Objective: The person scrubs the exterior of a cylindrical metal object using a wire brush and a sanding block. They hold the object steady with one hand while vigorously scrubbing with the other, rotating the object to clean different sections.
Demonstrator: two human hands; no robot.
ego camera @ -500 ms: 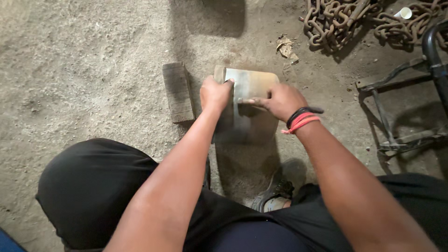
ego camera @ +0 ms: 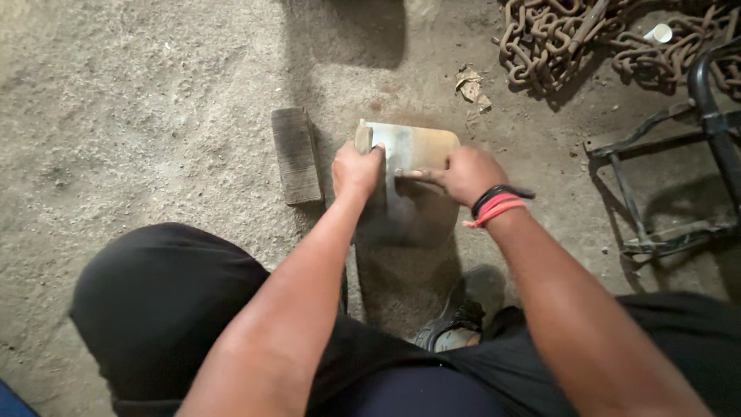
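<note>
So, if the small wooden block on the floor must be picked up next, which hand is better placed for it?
Probably the left hand. It is next to the wooden block, at the left edge of the metal sheet. The right hand is on the sheet's far side and would have to cross over.

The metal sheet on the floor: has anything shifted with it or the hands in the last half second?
Hardly anything. The left hand still grips the left edge of the metal sheet, and the right hand still presses on its right side with fingers stretched toward the middle. Any movement is too slight to tell. The wooden block, the rusty chain and the black metal frame lie where they were.
</note>
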